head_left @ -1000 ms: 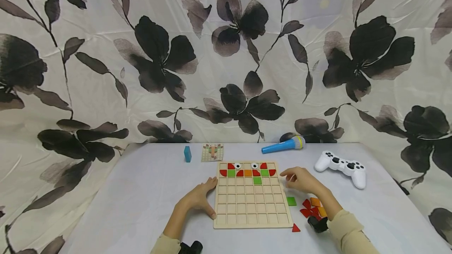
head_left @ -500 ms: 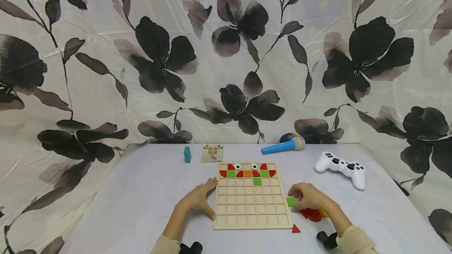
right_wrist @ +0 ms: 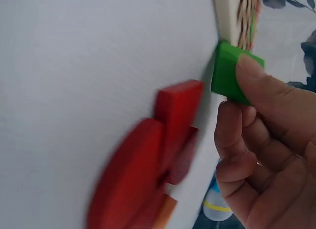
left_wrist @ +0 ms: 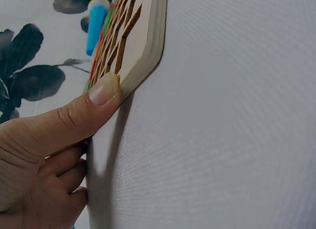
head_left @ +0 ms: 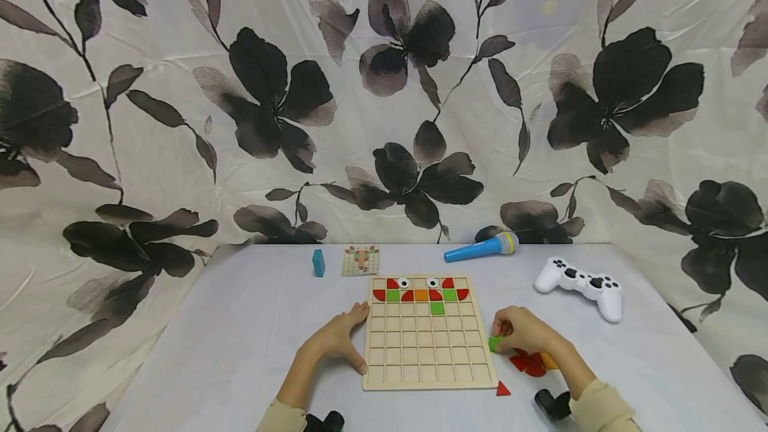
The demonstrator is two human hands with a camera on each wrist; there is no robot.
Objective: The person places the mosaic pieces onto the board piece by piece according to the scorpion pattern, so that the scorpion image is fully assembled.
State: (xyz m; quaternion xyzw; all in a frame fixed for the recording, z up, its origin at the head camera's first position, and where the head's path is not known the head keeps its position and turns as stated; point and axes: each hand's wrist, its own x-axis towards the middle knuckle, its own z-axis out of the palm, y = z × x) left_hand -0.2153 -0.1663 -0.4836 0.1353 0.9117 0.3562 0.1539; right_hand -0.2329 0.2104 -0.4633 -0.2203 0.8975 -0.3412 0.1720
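Observation:
A square wooden grid board lies on the table, with red, green and orange tiles and two eye pieces in its upper rows. My left hand rests along its left edge, thumb and index finger spread apart. In the left wrist view the thumb presses on the board's corner. Beside the right edge, my right hand pinches a green square tile between thumb and fingers, tilted off the tabletop. Under that hand lie several red pieces and an orange tile, partly hidden.
One red triangle lies near the board's lower right corner. A pattern card and a blue block are behind the board. A toy microphone lies at the back, and a white game controller at the right.
My right hand has come down and back from the board's upper right side to the loose pieces, and has taken hold of the green tile. The left hand has stayed in place.

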